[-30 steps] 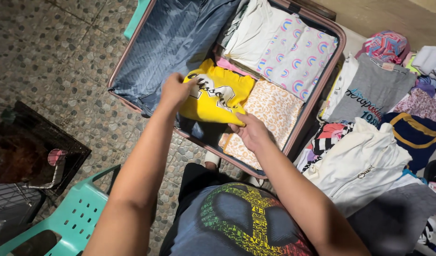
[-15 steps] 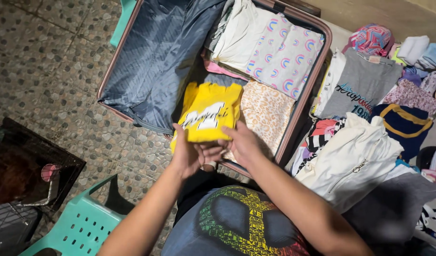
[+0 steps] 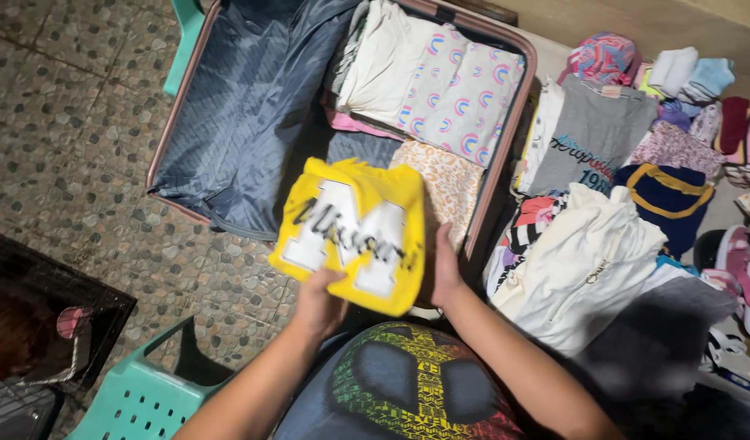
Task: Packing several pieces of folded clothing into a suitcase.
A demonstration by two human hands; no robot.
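Both hands, left hand [image 3: 319,300] and right hand [image 3: 445,273], fingers clamping yellow shirt [image 3: 352,232], center frame; I'm keeping folds flat over suitcase [image 3: 505,138].

Open pink hard-shell suitcases with grey-blue striped lining [image 3: 505,155]: one, upper middle of the frame.
Folded yellow shirts with a big white letter [image 3: 350,232]: one, at the centre.
Hands: two, a left hand [image 3: 319,301] and a right hand [image 3: 444,273], lower centre.
Folded pieces lying in the suitcase: at least five, among them a white one with rainbow arcs [image 3: 460,98], a plain cream one [image 3: 379,61], an orange-and-white speckled one [image 3: 444,183].
Teal plastic chairs with slotted seats [image 3: 134,391]: one at lower left; a second teal edge [image 3: 183,41] shows at top left.
Loose clothes piled at right: too many and too overlapped to count exactly; a cream zip jacket [image 3: 578,265] and a grey printed tee [image 3: 595,134] lie on top.
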